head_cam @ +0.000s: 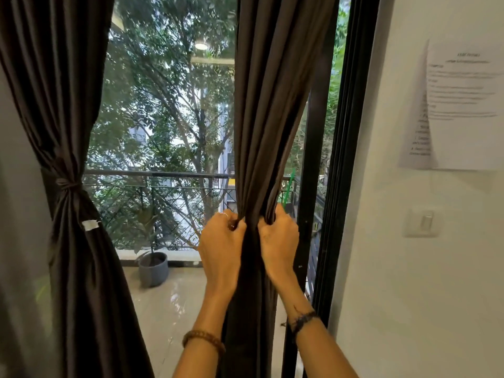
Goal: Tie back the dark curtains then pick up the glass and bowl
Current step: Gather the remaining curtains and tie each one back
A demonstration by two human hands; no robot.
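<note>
— What do we have in front of us?

— We see two dark curtains at a tall window. The left curtain (68, 132) is gathered at its middle by a tie (68, 184) of the same dark cloth, so it pinches in and flares out again below. A small white tag (90, 224) sticks out from its edge under the tie.

— And the other one?

— The right curtain (272, 105) hangs in long soft folds, a matte grey-brown, bunched narrow where our hands meet it. Our left hand (222, 246) has its fingers curled tight round the gathered cloth, and our right hand (279, 240) clamps the same bundle just beside it, knuckles facing each other with the cloth between.

— Anything on the wrists?

— A brown bead bracelet (203, 340) on the left, a dark thread band (302, 321) on the right.

— What else do we see?

— Through the glass, a balcony railing (152, 174), trees, and a grey plant pot (153, 268) on the pale floor. On the white wall at right hang printed sheets of paper (463, 105), too blurred to read, with a light switch (422, 222) below them.
</note>
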